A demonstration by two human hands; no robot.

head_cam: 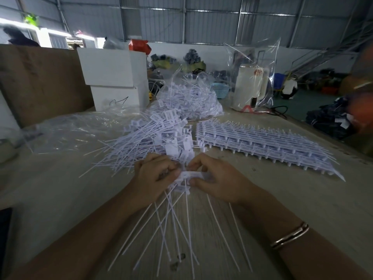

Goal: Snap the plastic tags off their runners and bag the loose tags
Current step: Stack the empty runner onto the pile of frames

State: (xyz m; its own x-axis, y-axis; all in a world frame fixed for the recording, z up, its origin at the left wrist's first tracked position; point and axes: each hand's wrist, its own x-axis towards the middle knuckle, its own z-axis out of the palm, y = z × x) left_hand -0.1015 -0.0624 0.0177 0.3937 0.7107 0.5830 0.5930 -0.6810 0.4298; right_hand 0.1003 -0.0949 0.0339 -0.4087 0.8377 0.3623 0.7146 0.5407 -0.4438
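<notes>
Step in hand: I judge I am mid-snap, breaking white tags off a runner strip [190, 175] held between both hands above the wooden table [302, 199]
Left hand [155, 174]: fingers curled round the left end of the strip, clenched on it
Right hand [214, 176]: thumb and fingers pinching the strip's right end
Where the piece is: just in front of me, at the near edge of the loose tag pile [153, 138]
Long axis: the strip runs left to right between my hands; its thin tails [175, 223] fan down and towards me, heads pointing away
Next move: probably a twist or bend at the joint so the heads break clean without tangling the tails
Waiting stock: stacked unsnapped runners [262, 144] lie to the right, apart from the pile
Bagging: a clear bag of tags [189, 100] sits behind the pile; the loose pile is not yet bagged
</notes>
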